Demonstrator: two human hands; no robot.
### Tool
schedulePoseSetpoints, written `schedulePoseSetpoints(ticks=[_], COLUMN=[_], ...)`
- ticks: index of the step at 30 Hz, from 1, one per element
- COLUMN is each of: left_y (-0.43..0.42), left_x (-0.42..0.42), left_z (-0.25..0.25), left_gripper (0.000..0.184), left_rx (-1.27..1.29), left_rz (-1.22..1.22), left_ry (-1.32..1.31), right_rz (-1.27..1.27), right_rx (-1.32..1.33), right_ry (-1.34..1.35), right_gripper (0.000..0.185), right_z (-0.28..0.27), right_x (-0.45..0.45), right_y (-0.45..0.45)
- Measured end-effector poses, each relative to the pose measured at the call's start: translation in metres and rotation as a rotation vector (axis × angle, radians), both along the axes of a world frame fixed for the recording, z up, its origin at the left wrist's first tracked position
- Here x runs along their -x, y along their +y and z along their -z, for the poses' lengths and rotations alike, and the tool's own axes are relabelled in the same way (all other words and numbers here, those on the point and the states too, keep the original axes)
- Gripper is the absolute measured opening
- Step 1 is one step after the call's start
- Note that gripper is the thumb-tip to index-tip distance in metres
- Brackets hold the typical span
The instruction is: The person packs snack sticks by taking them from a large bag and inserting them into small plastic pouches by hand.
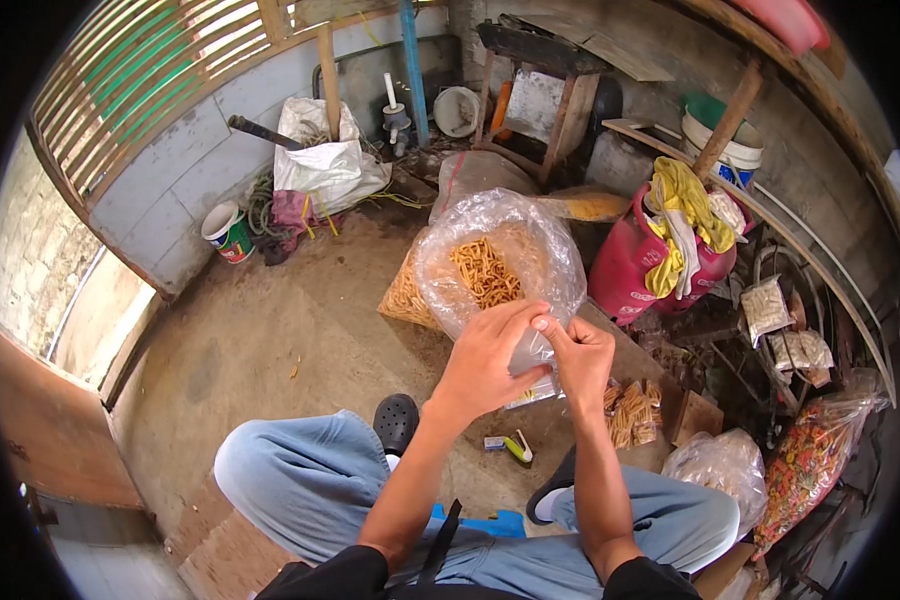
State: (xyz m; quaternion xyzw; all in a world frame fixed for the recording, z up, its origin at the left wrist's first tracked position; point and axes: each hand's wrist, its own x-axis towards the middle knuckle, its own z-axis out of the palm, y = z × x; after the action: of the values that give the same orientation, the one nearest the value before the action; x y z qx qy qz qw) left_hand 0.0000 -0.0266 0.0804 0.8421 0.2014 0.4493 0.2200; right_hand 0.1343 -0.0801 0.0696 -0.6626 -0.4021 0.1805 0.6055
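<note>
A small clear plastic bag (533, 353) is held between my two hands at its upper edge. My left hand (483, 360) has its fingers closed on the left side of it. The thumb and fingers of my right hand (580, 358) pinch the right side. Just beyond them stands a large open clear plastic sack (560, 245) with brown stick-shaped snacks (485, 272) inside. A green and white stapler (518, 448) lies on the floor below my hands, beside a small blue and white box (494, 443). To the right lie filled snack packets (632, 415).
Pink gas cylinders (620, 265) with yellow cloths (675, 215) stand at the right. A bag of colourful snacks (815, 460) leans near a clear plastic bundle (720, 465). At the left are a paint bucket (228, 232) and a white sack (330, 165).
</note>
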Motion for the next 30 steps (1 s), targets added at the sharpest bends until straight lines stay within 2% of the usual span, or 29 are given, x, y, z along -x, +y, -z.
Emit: schedulePoseSetpoints(ticks=[5, 7, 8, 10, 11, 12, 13, 14, 15, 17, 18, 19, 20, 21, 23, 27, 30], left_y=[0.0, 0.0, 0.0, 0.0, 0.001, 0.004, 0.006, 0.009, 0.011, 0.014, 0.015, 0.016, 0.017, 0.018, 0.02, 0.017, 0.016], left_x=[-0.003, 0.001, 0.0, -0.003, -0.003, -0.001, 0.0, 0.001, 0.001, 0.003, 0.005, 0.006, 0.007, 0.008, 0.01, 0.011, 0.012], left_z=[0.021, 0.019, 0.02, 0.023, 0.025, 0.027, 0.03, 0.033, 0.036, 0.037, 0.036, 0.036, 0.036, 0.037, 0.037, 0.031, 0.026], left_gripper=[0.043, 0.025, 0.025, 0.016, 0.016, 0.017, 0.02, 0.02, 0.02, 0.02, 0.02, 0.021, 0.021, 0.02, 0.019, 0.015, 0.014], left_rx=[0.094, 0.154, 0.155, 0.443, 0.444, 0.576, 0.707, 0.706, 0.787, 0.867, 0.9, 0.933, 0.934, 0.945, 0.959, 0.974, 0.972], left_rz=[-0.014, 0.028, 0.031, 0.006, 0.007, 0.056, 0.104, 0.104, 0.167, 0.232, 0.248, 0.264, 0.264, 0.253, 0.242, 0.259, 0.262], left_ry=[-0.019, 0.089, 0.089, 0.051, 0.053, 0.003, -0.048, -0.048, -0.135, -0.222, -0.229, -0.234, -0.233, -0.212, -0.188, -0.163, -0.137], right_rz=[0.028, 0.021, 0.014, -0.003, -0.023, -0.023, -0.005, 0.013, 0.013, -0.073, -0.072, -0.105, -0.137, -0.136, -0.185, -0.232, -0.239], right_rx=[-0.01, -0.02, -0.031, -0.098, -0.165, -0.165, -0.116, -0.067, -0.067, -0.242, -0.243, -0.278, -0.311, -0.31, -0.28, -0.247, -0.26], right_ry=[0.031, 0.087, 0.143, 0.151, 0.161, 0.161, 0.13, 0.098, 0.099, -0.085, -0.084, -0.244, -0.404, -0.403, -0.59, -0.587, -0.702], right_gripper=[0.058, 0.059, 0.061, 0.059, 0.058, 0.058, 0.051, 0.044, 0.044, 0.016, 0.016, 0.006, 0.018, 0.018, 0.033, 0.037, 0.035], right_z=[0.013, 0.014, 0.015, 0.014, 0.014, 0.009, -0.001, -0.006, -0.006, -0.006, -0.011, -0.019, -0.026, -0.029, -0.033, -0.034, -0.034], right_x=[-0.003, -0.004, -0.006, -0.014, -0.018, -0.019, -0.019, -0.019, -0.021, -0.023, -0.023, -0.022, -0.021, -0.021, -0.02, -0.016, -0.016], right_y=[0.002, 0.0, 0.0, -0.001, -0.001, -0.003, -0.006, -0.007, -0.006, -0.005, -0.005, -0.008, -0.009, -0.01, -0.012, -0.012, -0.011])
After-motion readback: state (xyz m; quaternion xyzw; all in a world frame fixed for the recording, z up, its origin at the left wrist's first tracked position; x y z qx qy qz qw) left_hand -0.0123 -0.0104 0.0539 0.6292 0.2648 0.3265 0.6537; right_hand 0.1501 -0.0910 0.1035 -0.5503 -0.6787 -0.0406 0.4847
